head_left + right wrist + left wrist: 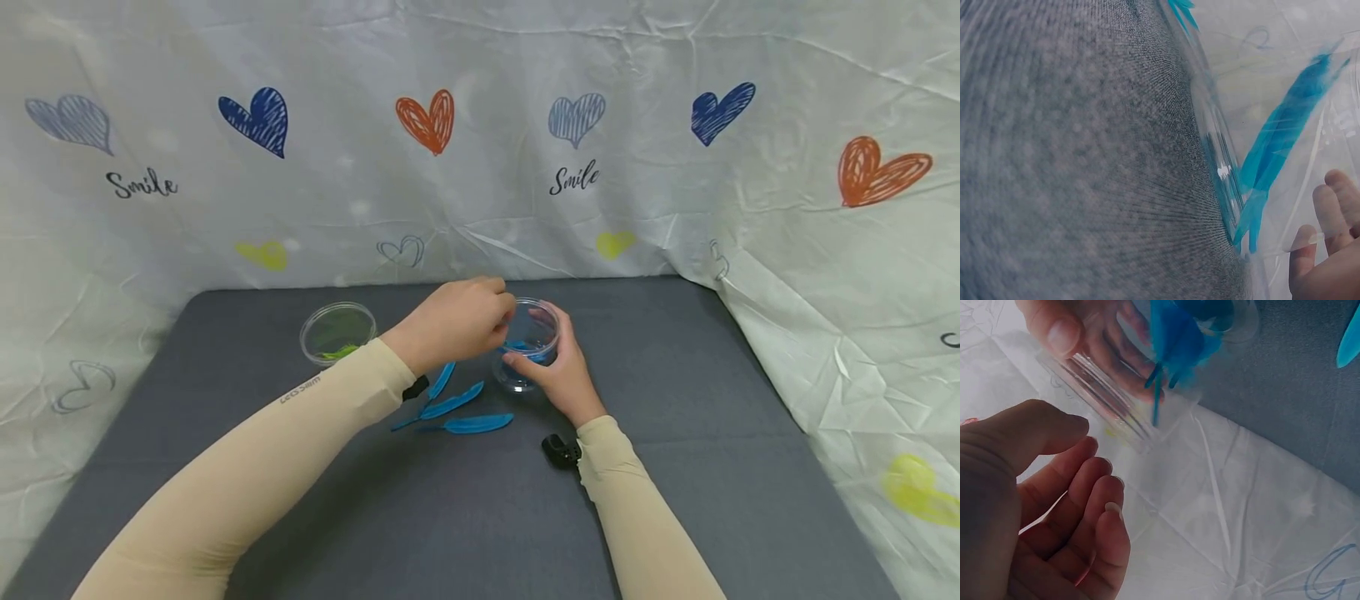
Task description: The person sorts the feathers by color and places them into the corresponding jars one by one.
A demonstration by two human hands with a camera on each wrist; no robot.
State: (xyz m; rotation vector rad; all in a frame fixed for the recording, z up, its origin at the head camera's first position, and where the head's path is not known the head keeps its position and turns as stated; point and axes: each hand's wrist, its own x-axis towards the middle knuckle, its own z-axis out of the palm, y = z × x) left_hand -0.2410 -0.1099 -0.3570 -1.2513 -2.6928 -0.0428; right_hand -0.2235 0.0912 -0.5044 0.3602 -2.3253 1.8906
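My right hand (566, 375) grips a clear plastic cup (517, 375), its thumb on the near side and fingers around the far side. Blue feathers (1175, 337) are inside that cup, also visible through its wall as blue feathers (1285, 134) in the right wrist view. Over the cup's left rim hovers my left hand (461, 321). In the left wrist view its fingers curl toward the thumb, the tips close together, and nothing shows between them. Below the left wrist, three blue feathers (477, 424) lie on the dark grey table.
Another clear plastic cup (337, 307) with green feathers (339, 352) stands to the left, beyond the left forearm. The grey tabletop (675, 367) ends at a white curtain (487, 192) printed with hearts, behind and along the sides.
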